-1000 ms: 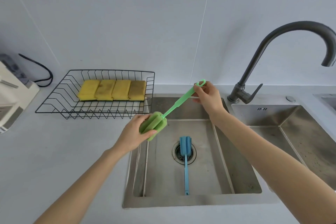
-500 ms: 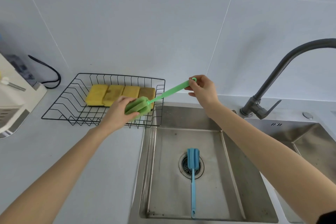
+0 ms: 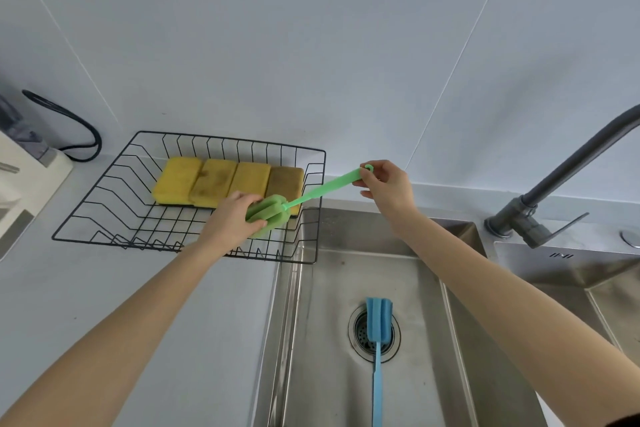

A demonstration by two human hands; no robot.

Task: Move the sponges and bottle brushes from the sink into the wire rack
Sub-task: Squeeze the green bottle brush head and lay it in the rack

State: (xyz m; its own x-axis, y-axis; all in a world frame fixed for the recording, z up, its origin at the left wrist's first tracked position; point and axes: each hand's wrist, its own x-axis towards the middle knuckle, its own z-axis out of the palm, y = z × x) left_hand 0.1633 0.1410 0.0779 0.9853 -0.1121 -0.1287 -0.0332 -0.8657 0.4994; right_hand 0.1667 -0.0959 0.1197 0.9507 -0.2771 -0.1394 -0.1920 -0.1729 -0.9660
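Observation:
A green bottle brush (image 3: 325, 188) hangs over the right end of the black wire rack (image 3: 104, 180). My left hand (image 3: 230, 218) grips its foam head, and my right hand (image 3: 388, 185) pinches the loop end of its handle, which reaches past the rack's right rim. Several yellow sponges (image 3: 214, 180) lie side by side at the back of the rack. A blue bottle brush (image 3: 377, 333) lies in the steel sink (image 3: 460, 322), its foam head over the drain and its handle pointing toward me.
A dark grey faucet (image 3: 554, 180) stands at the right, between the sink and a second basin (image 3: 609, 288). A white appliance (image 3: 20, 184) with a black cable (image 3: 76, 128) sits at the far left of the grey counter. A tiled wall rises behind.
Both hands carried the green brush up and left, from above the sink's left edge to over the rack. The blue brush has stayed on the drain.

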